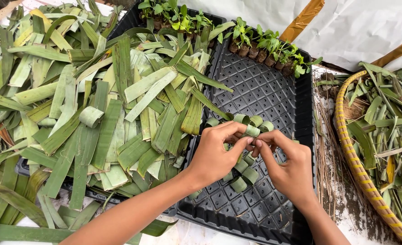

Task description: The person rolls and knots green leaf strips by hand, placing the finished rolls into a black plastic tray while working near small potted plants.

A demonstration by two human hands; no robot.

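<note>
Two hands meet over the black seedling tray (273, 95): the left hand (217, 154) and right hand (285, 168) both pinch one rolled leaf ring (252, 131), fingertips closed on it, seemingly mid-curl. More leaf rings (244, 174) lie in the tray beneath; cut leaf strips (96, 118) are heaped just left.

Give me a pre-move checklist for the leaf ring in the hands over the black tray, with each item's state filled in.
1. Leaf ring pinched by both left hand and right hand: ok.
2. Ring fully closed and fastened: cannot tell, fingers cover it.
3. Free cells in the black tray: ok, most stand bare.
4. Finished rings lined up beside the hands: ok.
5. Cut leaf strips heaped at the left side: ok.
6. Seedlings along the tray's far edge upright: ok.
</note>
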